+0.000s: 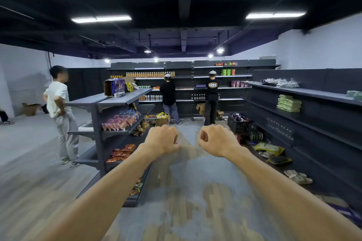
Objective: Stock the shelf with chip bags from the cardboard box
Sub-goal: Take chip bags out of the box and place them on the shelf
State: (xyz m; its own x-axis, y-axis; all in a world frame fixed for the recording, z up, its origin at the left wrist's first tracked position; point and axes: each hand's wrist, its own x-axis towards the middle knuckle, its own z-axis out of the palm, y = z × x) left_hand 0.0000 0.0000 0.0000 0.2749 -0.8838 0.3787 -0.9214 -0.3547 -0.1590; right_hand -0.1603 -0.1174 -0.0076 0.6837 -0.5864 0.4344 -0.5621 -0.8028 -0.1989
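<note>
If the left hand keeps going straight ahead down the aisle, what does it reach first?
Probably the open cardboard box of chip bags on the floor, just beyond the left hand. The aisle floor between looks free, though depth is hard to judge.

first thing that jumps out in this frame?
Two bare forearms stretch down the aisle, left hand and right hand loosely curled and empty. Beyond them, a cardboard box of snack bags sits on the floor beside the centre shelf unit. Two people stock drinks at the back wall.
</note>
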